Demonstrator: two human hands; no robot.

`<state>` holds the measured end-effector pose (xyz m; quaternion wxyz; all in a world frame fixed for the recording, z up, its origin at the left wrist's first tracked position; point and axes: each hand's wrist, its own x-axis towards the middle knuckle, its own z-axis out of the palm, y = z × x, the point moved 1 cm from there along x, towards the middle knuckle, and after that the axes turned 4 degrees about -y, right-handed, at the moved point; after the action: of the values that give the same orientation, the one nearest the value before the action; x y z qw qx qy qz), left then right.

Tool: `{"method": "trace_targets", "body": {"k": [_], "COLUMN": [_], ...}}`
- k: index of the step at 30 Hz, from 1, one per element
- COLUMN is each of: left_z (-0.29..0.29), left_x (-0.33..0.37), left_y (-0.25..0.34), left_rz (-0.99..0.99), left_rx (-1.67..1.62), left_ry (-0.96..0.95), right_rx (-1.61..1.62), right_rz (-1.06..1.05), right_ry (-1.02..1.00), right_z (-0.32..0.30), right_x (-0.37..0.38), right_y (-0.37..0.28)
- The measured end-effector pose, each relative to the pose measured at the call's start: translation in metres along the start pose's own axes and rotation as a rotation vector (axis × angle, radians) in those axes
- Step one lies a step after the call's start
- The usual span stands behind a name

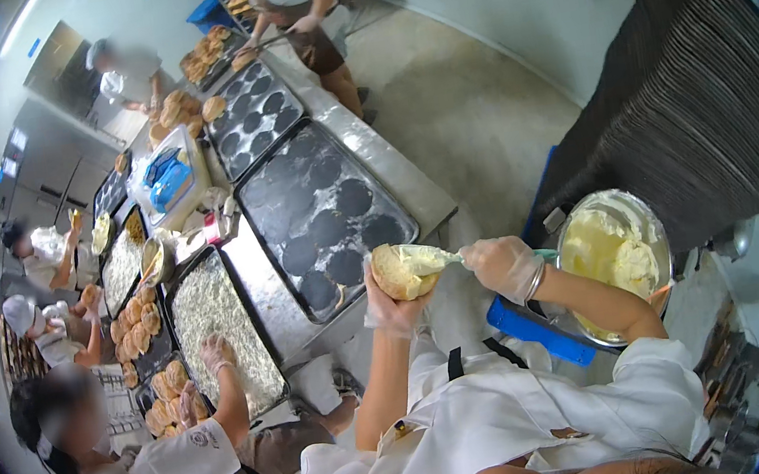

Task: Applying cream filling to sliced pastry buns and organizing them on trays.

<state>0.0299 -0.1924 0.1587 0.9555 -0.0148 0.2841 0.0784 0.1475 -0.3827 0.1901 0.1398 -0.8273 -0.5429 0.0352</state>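
A round split bun (388,269) sits in my gloved left hand (391,307), with my fingers curled round its underside and its cut face up. My gloved right hand (503,267) grips a spatula (450,257), whose blade lies against the bun under a smear of pale yellow cream (424,256). The spatula's green handle passes through my fist. To the right stands a large metal bowl (665,247) partly filled with the same cream.
A dark baking tray (309,227) with round marks in white powder lies on the metal table (433,206). Tall stacked black trays (667,93) stand at right, by a blue crate (541,336). At left a co-worker's hand (216,352) reaches over a tray of white shreds (207,308).
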Motion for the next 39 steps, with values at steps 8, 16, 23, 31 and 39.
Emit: {"method": "trace_targets", "body": {"k": [8,16,23,31,39], "left_z": [0.002,0.034,0.020,0.010,-0.011], "left_x": [0.054,0.022,0.013,-0.009,-0.011], "left_y": [-0.045,-0.106,-0.092,-0.079,-0.064], "left_rz": [-0.135,-0.315,0.776,1.265,0.729], "left_rx": [0.279,0.580,1.787,2.023,1.707], "left_ry": [0.001,-0.188,-0.763,-0.712,-0.483], "right_rx": [0.195,0.469,-0.166,0.874,0.112], "right_rz": [0.313,0.494,0.118,0.462,0.174], "right_ry": [-0.179,0.256,0.243,0.159,0.212], "right_z": [-0.025,-0.020,-0.036,-0.002,-0.012], "right_x": [-0.069,-0.099,-0.111,-0.115,-0.117], "right_y": [0.016,0.054,0.019,0.042,0.024]}}
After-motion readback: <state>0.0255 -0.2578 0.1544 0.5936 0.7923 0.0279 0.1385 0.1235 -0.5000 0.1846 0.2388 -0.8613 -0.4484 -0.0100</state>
